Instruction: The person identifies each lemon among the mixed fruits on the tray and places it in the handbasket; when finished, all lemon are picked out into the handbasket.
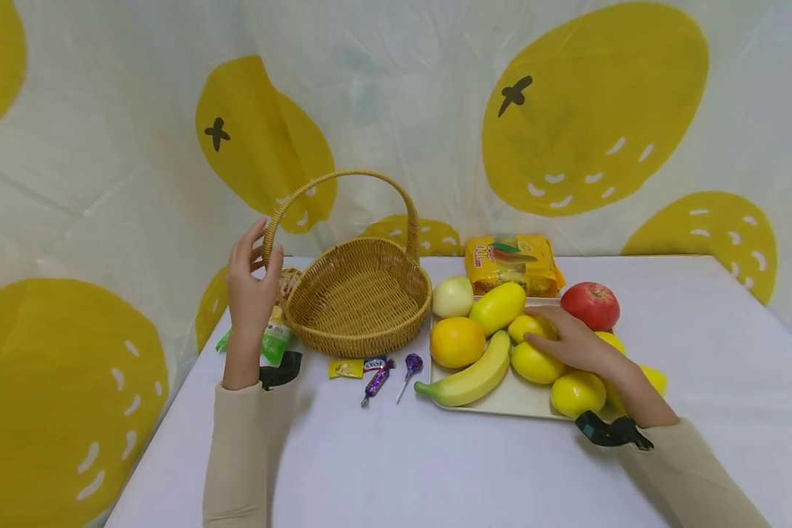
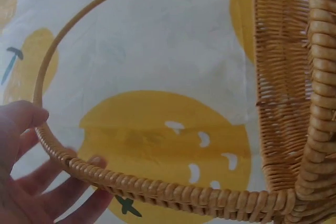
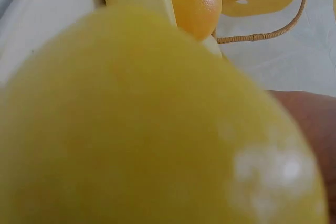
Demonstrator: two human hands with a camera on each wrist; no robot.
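- Your left hand (image 1: pixel 249 290) is pinching the basket handle (image 1: pixel 351 173) between thumb and fingers.
- The basket (image 1: pixel 356 343) is sitting between your hands, nearer the left.
- Your right hand (image 1: pixel 574 342) is straddling a lemon (image 1: pixel 523 325); you cannot tell whether it is pinching.
- That hand is obscuring the lemon's long axis; blurred yellow fruit (image 3: pixel 152 129) is blocking the right wrist view.

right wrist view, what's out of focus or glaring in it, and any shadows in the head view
Right wrist view: the large yellow fruit filling most of the frame is out of focus, with blurred glare at its lower right; the orange beyond looks sharper. Head view: soft shadows on the table beside both sleeves.
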